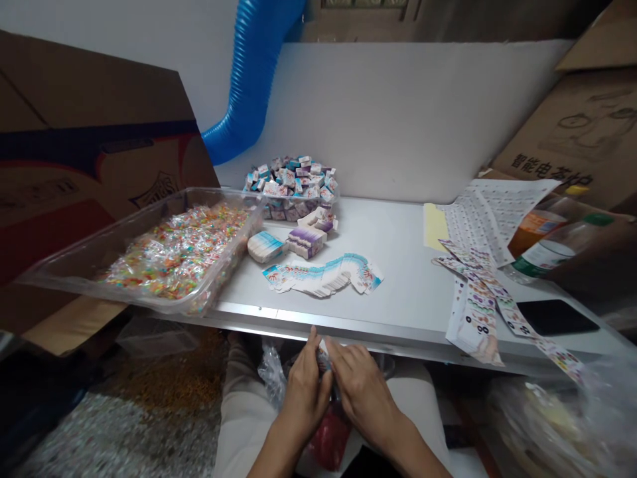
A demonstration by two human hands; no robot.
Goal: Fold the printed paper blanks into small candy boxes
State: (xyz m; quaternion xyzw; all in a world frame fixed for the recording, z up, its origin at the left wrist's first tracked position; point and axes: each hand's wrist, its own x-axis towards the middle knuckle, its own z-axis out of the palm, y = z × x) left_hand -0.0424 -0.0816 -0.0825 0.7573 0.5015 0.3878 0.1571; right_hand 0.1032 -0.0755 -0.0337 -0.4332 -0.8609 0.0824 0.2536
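My left hand (306, 382) and my right hand (359, 382) are close together over my lap, just below the table's front edge. Their fingers close around a small white piece (323, 348), mostly hidden between them, which looks like the small printed cartons on the table. Beneath the hands lie a clear plastic bag (272, 373) and something red (331, 435) in plastic. Ahead, a fanned row of flat blue-and-white cartons (323, 273) lies on the table. Behind it are a blue-white stack (267, 246) and a purple-white stack (306, 241) of cartons.
A clear tray (192, 309) of small colourful packets overhangs the left table edge. Behind stands a tub heaped with small filled boxes (293, 179). Sticker strips (475, 309), printed sheets (490, 212), a bottle (542, 259) and a black phone (556, 317) occupy the right. Cardboard boxes flank the table.
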